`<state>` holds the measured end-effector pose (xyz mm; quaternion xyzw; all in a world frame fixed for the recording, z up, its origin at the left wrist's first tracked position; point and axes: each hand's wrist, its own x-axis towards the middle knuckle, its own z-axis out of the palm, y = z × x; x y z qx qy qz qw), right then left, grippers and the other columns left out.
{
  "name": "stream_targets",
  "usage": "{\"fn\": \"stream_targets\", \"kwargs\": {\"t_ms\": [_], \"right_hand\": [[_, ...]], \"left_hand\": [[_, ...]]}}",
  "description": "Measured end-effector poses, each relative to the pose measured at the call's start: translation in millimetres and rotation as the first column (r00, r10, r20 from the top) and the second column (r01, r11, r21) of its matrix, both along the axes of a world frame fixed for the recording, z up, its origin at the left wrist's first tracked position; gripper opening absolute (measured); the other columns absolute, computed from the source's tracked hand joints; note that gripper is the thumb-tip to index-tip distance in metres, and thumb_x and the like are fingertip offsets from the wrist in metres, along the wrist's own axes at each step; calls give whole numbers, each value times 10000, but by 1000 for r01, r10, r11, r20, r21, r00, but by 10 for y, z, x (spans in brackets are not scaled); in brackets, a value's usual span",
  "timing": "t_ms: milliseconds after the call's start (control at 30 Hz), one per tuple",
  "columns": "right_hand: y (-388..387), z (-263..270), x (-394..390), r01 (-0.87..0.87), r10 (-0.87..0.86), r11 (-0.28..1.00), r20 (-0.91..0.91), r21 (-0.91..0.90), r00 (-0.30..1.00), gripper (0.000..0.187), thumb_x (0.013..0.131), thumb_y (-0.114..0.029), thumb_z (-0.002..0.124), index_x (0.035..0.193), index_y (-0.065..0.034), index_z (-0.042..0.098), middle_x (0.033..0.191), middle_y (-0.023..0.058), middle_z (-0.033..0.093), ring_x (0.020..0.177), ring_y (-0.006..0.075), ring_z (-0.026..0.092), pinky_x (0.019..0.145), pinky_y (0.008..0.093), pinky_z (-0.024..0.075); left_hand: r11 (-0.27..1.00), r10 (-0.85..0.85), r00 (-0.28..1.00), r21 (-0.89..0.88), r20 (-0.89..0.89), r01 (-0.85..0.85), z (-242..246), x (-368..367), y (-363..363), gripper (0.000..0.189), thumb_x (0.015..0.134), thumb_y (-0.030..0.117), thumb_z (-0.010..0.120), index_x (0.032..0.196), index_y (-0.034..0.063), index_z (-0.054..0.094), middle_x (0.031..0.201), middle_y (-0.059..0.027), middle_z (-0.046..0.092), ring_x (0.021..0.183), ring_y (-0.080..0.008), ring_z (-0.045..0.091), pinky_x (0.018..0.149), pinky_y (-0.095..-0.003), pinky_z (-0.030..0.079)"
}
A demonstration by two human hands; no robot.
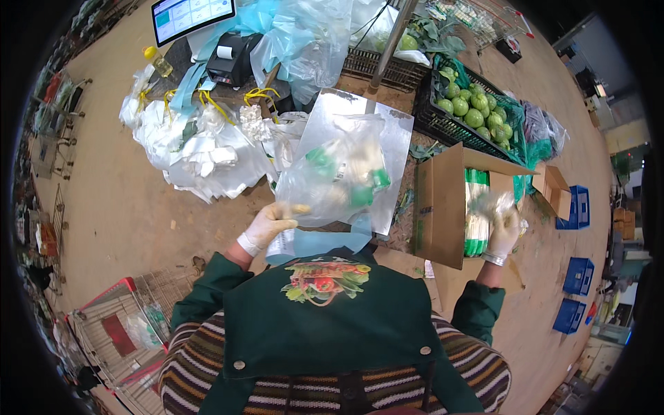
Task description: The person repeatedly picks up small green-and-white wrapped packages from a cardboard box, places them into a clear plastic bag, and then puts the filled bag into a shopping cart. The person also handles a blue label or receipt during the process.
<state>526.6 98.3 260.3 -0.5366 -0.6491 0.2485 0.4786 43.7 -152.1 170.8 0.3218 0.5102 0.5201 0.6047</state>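
Note:
My gloved left hand (pixel 270 223) pinches the near left edge of a clear plastic bag (pixel 311 192). Several green-and-white packs of what look like enoki mushrooms (pixel 363 166) lie inside it, on a metal scale plate (pixel 397 129). Over on the right, my gloved right hand (pixel 504 231) is at an uncovered cardboard box (pixel 441 207). Its fingers grip a clear-wrapped pack (pixel 490 203), blurred by motion. Similar packs (pixel 476 233) stand in a row in the box, partly hidden by the flap and the hand.
Behind the box, a black crate (pixel 441 122) holds round green vegetables (pixel 474 109). A metal pole (pixel 394 44) rises behind the plate. White bags (pixel 192 150) hang at left below a label printer (pixel 233 59) and screen (pixel 194 18). A shopping cart (pixel 124 321) stands lower left.

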Motion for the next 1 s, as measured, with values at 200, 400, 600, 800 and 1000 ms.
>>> {"fn": "stream_targets", "kwargs": {"t_ms": [200, 400, 600, 800, 1000], "right_hand": [[-232, 377, -1921, -642, 556, 736, -351, -214, 754, 197, 871, -50, 677, 1057, -13, 626, 1031, 47, 667, 943, 121, 614, 842, 289, 507], [206, -1677, -2614, -778, 833, 552, 226, -300, 505, 46, 873, -73, 648, 854, -48, 614, 889, 79, 638, 830, 221, 607, 751, 356, 490], [832, -1239, -2409, -847, 823, 507, 381, -158, 421, 137, 900, -128, 617, 969, -20, 669, 984, 197, 683, 958, 356, 649, 873, 422, 511], [965, -878, -1644, -539, 580, 792, 78, -286, 811, 190, 940, -102, 577, 1070, 19, 644, 1018, 176, 702, 927, 248, 683, 868, 311, 523], [410, -983, -1642, -569, 569, 822, 12, -3, 822, 179, 927, -110, 593, 989, 54, 630, 1132, 188, 673, 1015, 298, 666, 929, 355, 509]], "left_hand": [[994, -91, 979, -45, 184, 101, 447, 60, 313, 290, 859, 92, 643, 1131, 6, 591, 903, -75, 633, 811, -139, 629, 743, -245, 496], [970, 161, 885, 94, 436, -223, 862, -101, 410, 394, 891, 161, 622, 1253, 28, 540, 1061, -101, 656, 863, -139, 647, 737, -259, 538], [836, 344, 702, 137, 623, -531, 634, -26, 224, 300, 923, 137, 543, 1209, 49, 551, 1135, -123, 647, 919, -227, 659, 801, -343, 560], [793, 369, 644, 135, 670, -594, 787, 230, 181, 160, 893, 166, 583, 862, 103, 439, 1254, -149, 617, 757, -162, 530, 790, -346, 521], [761, 232, 723, 342, 650, -551, 889, 232, 304, 206, 898, 144, 588, 804, 111, 408, 1222, -160, 609, 531, -76, 354, 571, -240, 470]]}}
